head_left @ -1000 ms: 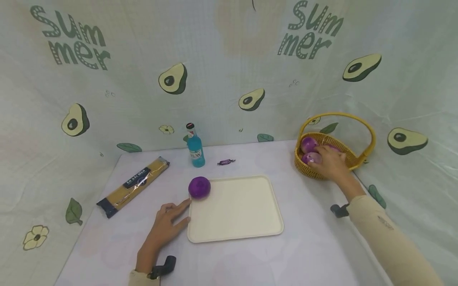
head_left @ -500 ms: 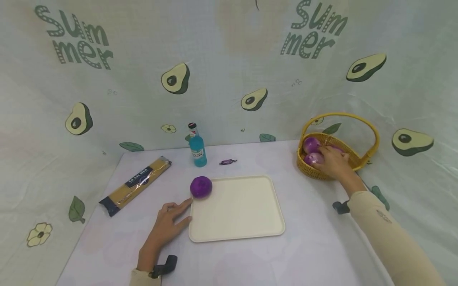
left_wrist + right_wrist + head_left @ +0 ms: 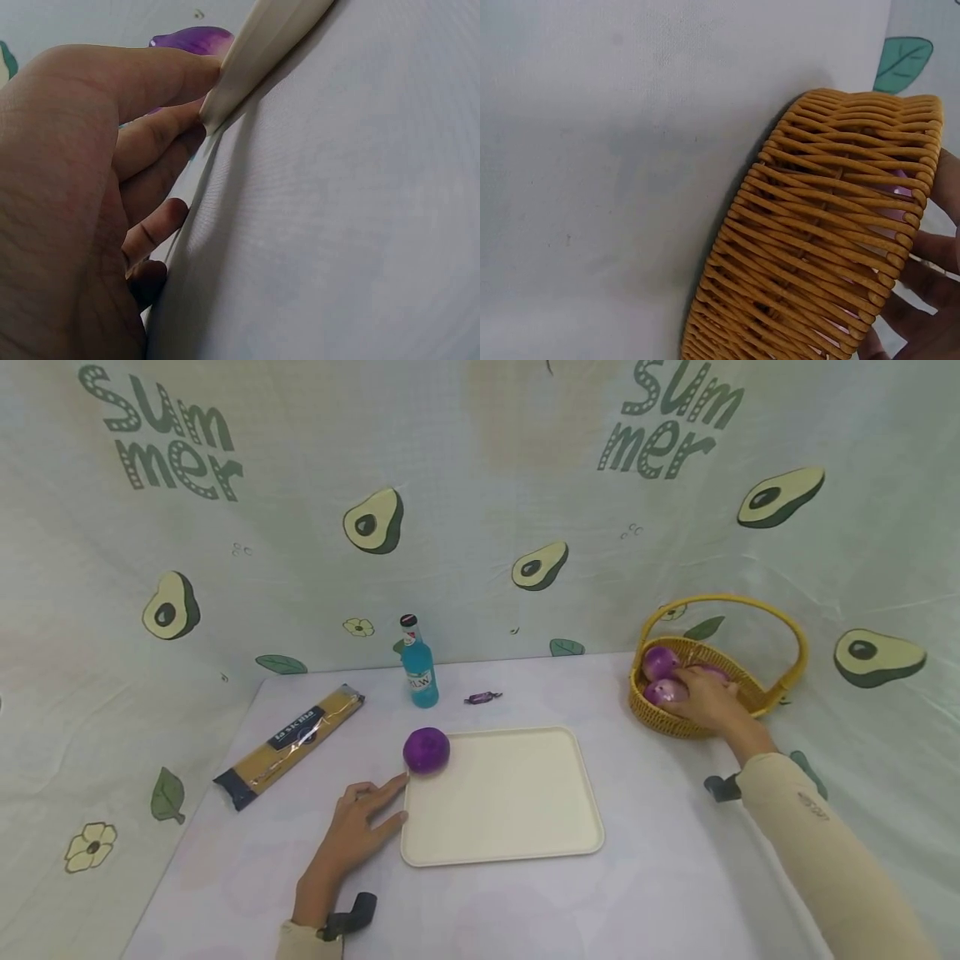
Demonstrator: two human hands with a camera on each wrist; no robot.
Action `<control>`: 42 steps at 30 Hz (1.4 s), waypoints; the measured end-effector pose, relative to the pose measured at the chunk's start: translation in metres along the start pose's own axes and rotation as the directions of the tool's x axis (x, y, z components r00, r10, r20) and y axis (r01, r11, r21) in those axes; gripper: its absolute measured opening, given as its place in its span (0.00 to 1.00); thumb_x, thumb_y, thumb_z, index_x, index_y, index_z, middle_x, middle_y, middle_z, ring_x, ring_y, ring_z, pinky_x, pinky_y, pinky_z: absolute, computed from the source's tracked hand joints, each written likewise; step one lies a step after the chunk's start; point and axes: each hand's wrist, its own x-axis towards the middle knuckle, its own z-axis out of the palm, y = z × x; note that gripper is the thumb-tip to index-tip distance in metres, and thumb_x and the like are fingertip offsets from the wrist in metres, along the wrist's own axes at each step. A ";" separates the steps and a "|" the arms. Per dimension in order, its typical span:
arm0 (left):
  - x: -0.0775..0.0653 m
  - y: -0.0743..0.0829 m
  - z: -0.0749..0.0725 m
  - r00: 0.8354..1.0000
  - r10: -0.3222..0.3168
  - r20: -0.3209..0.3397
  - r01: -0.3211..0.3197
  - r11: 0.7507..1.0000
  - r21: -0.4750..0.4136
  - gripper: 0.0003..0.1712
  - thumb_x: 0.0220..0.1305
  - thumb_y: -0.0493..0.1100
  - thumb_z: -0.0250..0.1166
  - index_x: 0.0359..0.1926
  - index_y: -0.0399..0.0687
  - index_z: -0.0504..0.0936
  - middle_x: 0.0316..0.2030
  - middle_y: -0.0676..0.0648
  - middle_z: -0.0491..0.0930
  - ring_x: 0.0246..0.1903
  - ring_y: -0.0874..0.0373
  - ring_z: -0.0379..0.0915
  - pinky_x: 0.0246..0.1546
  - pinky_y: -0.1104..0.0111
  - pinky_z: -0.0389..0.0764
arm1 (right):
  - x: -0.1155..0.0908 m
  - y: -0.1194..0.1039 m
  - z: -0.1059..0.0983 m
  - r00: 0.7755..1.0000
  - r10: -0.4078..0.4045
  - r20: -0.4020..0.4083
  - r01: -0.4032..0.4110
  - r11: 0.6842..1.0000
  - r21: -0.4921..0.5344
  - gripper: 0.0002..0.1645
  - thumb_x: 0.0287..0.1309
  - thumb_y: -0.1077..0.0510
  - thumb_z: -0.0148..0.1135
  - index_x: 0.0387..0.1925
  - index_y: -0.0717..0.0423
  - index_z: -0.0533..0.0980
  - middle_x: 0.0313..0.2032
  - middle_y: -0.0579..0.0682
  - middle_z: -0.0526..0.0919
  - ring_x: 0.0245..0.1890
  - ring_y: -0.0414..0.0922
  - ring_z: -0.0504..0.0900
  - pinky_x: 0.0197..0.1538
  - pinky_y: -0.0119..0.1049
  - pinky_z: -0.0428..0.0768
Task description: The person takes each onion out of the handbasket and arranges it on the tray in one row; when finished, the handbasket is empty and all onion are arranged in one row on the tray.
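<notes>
My left hand (image 3: 360, 827) lies at the left edge of a cream rectangular tray (image 3: 502, 802); in the left wrist view its thumb and fingers touch the tray's side without wrapping round it. A deep purple, round vegetable (image 3: 427, 751) sits on the tray's back left corner. My right hand (image 3: 712, 700) reaches into a yellow wicker basket (image 3: 660, 720), thumb and index finger around a red onion (image 3: 666, 692). Another red onion (image 3: 660, 662) lies behind it, and one more purple thing is partly hidden by the hand. In the right wrist view, the basket wall mostly covers the fingers.
A bottle of blue drink (image 3: 420, 672) stands behind the tray, with a small purple wrapped candy (image 3: 483, 697) to its right. A pack of spaghetti (image 3: 292, 745) lies at the left. The basket's tall arched handle (image 3: 787, 627) rises over its opening; a printed cloth hangs behind.
The whole head view has shifted slightly to the right. Both hands keep nearly the same places, left at the tray edge and right in the basket.
</notes>
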 end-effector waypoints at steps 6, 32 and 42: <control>0.000 0.001 0.003 1.000 0.006 -0.007 -0.006 1.000 -0.003 0.34 0.65 0.66 0.63 0.71 0.74 0.69 0.64 0.62 0.75 0.60 0.49 0.61 0.60 0.43 0.63 | -0.002 0.006 0.000 0.997 -0.071 -0.026 0.070 0.997 -0.022 0.42 0.65 0.46 0.65 0.67 0.73 0.64 0.62 0.77 0.67 0.62 0.75 0.62 0.64 0.73 0.54; 0.002 0.004 -0.001 0.999 -0.045 0.003 0.045 0.999 -0.007 0.34 0.64 0.67 0.63 0.71 0.78 0.68 0.60 0.60 0.78 0.61 0.50 0.60 0.58 0.42 0.66 | -0.016 0.004 -0.006 0.990 0.027 -0.140 -0.011 0.994 0.113 0.58 0.59 0.33 0.66 0.71 0.73 0.58 0.67 0.78 0.56 0.64 0.75 0.58 0.62 0.70 0.60; 0.001 0.000 0.000 0.999 -0.047 0.018 0.048 0.999 -0.012 0.35 0.64 0.68 0.62 0.71 0.77 0.68 0.62 0.61 0.77 0.63 0.48 0.59 0.59 0.40 0.64 | -0.023 0.001 -0.003 0.981 0.062 -0.183 -0.039 0.991 0.127 0.63 0.56 0.29 0.65 0.72 0.72 0.56 0.67 0.77 0.56 0.64 0.74 0.57 0.62 0.71 0.60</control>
